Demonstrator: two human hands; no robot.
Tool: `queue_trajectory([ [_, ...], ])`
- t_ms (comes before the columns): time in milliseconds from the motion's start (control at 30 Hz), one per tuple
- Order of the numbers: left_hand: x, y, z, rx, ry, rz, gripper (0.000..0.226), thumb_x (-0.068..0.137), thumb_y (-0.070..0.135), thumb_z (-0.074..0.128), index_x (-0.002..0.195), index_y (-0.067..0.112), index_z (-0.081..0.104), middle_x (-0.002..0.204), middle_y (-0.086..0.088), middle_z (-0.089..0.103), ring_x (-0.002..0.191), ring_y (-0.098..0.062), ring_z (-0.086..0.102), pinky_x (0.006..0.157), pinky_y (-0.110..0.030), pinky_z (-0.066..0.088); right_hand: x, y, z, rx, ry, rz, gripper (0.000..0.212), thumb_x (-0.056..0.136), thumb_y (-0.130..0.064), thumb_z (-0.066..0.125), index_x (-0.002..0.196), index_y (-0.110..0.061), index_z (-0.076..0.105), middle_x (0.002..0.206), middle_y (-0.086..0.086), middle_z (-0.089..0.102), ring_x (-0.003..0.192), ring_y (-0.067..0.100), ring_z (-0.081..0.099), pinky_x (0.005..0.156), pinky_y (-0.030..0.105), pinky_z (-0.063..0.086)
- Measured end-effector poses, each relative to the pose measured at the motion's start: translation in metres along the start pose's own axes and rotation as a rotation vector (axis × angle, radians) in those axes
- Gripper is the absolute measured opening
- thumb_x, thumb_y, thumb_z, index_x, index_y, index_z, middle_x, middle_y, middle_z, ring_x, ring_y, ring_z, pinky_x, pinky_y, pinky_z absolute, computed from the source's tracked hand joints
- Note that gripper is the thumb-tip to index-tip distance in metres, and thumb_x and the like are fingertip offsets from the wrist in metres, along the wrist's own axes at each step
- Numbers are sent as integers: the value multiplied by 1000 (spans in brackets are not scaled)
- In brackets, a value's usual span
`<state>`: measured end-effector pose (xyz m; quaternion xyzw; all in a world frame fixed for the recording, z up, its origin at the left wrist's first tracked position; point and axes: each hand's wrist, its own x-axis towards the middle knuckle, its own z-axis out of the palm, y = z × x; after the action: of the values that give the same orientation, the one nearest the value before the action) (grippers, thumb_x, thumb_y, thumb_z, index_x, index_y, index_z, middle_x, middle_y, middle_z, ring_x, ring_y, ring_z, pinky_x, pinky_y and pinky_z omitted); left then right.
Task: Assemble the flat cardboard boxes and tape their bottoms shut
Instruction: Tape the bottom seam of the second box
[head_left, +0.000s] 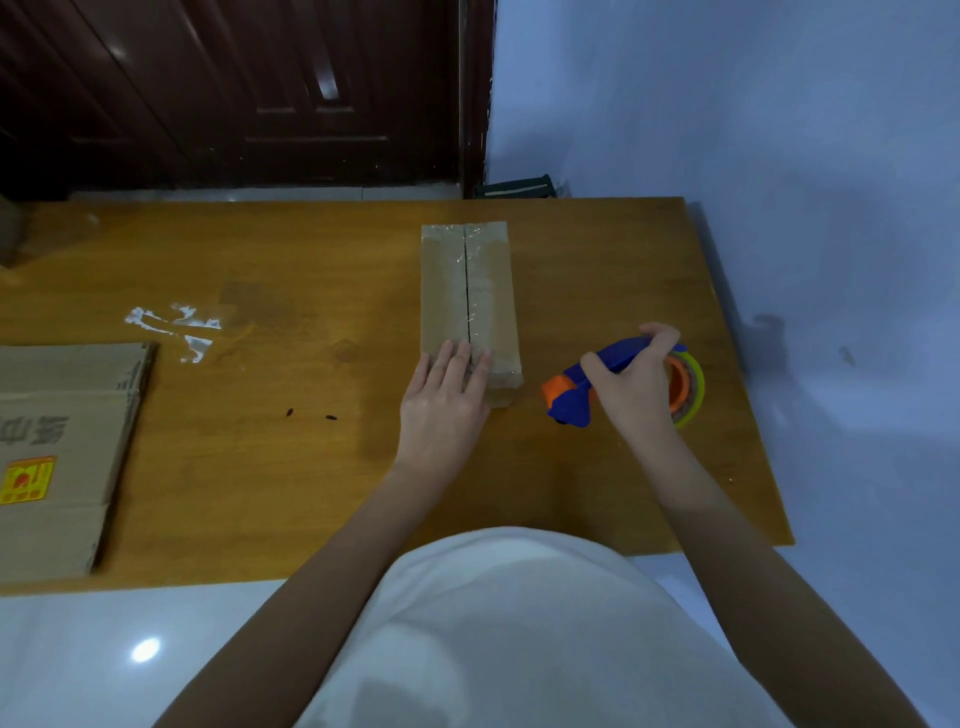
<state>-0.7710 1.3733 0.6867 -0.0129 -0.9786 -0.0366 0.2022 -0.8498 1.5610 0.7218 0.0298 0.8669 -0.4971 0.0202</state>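
1. Pressing down on the near end of the narrow cardboard box (470, 306), my left hand (444, 402) lay flat with its fingers straight and close together, fingertips either side of the centre seam (468, 291).
2. My right hand (636, 387) was curled round the handle of the blue-and-orange tape dispenser (576, 395), which sat on the surface (311, 467) just beside the box's near right corner, apart from it.
3. I judged the step in hand to be the taping of the bottom: the box stood about mid-surface with its flaps folded shut and facing up, and a glossy film already seemed to cover the seam (whether it ran the full length I could not tell).
4. The next move, as I read it, called for either another strip or a smoothing pass, with the dispenser's orange nose brought to the box edge while the left hand kept the flaps level.
5. The cardboard looked matte, brown and stiff; the box was long and slim, with square edges.
6. The tape roll (688, 387) was a yellow-green ring on an orange hub.
7. A stack of flat cartons (62, 452) waited at the left edge, printed and bearing a yellow label, near some crumpled clear tape scraps (182, 327) stuck on the glossy wooden top.
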Motion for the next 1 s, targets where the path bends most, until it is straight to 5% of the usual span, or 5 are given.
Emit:
queue_trajectory([
  [233,4,4,-7,12,-64,-12,50,71,21,79,116,5,66,114,-20,66,110,-34,62,90,-50,52,14,-22,-9,-40,-171,206,38,93,-27,52,112,-15,22,71,-2,40,59,11,43,54,23,34],
  [467,3,2,-5,-16,-69,-6,47,74,20,75,117,4,64,116,-21,64,113,-35,59,91,-51,51,39,-41,-23,-145,-375,445,53,91,-26,54,131,-14,21,83,3,36,68,16,45,56,29,36],
  [767,2,2,-3,-26,-115,-8,47,76,23,73,118,3,63,117,-21,63,115,-35,58,93,-51,50,56,-50,-25,-504,-515,255,70,89,-36,63,139,-15,19,86,3,45,72,14,49,62,28,41],
  [1000,2,2,-4,-45,-119,-8,45,78,25,70,117,4,64,117,-20,64,113,-35,59,94,-50,49,64,-64,-16,-968,-611,341,89,93,-41,55,148,-8,-7,72,12,52,60,22,49,49,30,35],
])
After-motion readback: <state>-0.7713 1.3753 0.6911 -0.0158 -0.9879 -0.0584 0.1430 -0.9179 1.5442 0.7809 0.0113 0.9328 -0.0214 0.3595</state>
